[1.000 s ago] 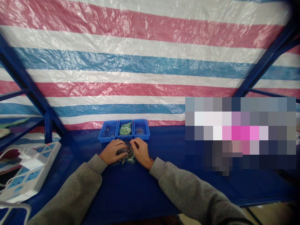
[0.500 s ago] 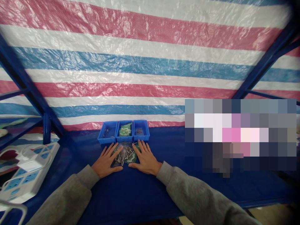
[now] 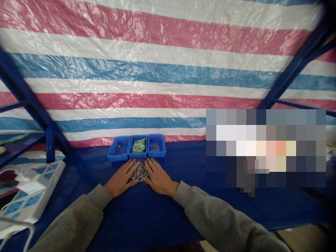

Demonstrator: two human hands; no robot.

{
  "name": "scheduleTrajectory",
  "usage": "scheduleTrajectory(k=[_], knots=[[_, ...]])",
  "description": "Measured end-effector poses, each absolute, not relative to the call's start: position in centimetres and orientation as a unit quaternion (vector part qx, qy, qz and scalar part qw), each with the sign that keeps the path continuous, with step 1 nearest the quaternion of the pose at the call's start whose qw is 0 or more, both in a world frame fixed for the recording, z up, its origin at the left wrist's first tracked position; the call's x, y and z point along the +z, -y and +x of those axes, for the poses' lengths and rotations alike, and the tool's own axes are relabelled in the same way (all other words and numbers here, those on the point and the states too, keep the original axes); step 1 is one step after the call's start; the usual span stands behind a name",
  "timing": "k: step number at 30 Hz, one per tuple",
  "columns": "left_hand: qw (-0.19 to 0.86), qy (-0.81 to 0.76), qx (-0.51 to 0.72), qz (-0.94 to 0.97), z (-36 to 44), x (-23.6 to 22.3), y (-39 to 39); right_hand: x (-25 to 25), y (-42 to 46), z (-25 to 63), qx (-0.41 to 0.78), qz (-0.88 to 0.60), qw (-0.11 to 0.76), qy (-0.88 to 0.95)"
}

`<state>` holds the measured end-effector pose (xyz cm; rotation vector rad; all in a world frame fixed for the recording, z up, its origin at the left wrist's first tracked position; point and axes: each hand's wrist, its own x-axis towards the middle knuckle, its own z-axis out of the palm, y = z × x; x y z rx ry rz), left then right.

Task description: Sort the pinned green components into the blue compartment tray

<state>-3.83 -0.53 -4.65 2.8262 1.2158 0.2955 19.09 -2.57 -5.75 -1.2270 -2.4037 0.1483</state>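
Observation:
A heap of small, thin metal pieces [image 3: 139, 172] lies on the blue table in front of the bins; what they are exactly is too small to tell. My left hand [image 3: 122, 177] rests flat along the heap's left side, fingers stretched forward. Along the right side lies my right hand [image 3: 160, 177], its fingers extended too. Both touch the outer part of the heap and partly cover it. Just beyond the fingertips stand three blue bins: the left bin [image 3: 110, 154] with a few thin pieces, the middle bin [image 3: 138, 155] with green-and-white packets, the right bin [image 3: 156, 154] with small brownish items.
A white power strip [image 3: 39, 210] with plugs and cables lies at the left. Blue frame posts [image 3: 31, 94] rise on both sides before a striped plastic sheet [image 3: 157, 70]. A blurred-out patch covers the right side of the blue table [image 3: 147, 224].
A second ago both hands were curled over the metal pieces. They then opened flat and spread apart, uncovering the heap, and have now closed in slightly from both sides, narrowing it.

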Motion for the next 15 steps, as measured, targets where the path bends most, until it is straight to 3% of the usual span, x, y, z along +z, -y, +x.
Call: scheduleTrajectory(k=[15], knots=[[0.020,-0.413,0.095,0.906,-3.78,-4.78,0.54,-5.27,2.58,19.18,0.069,-0.443,0.239,0.861]])
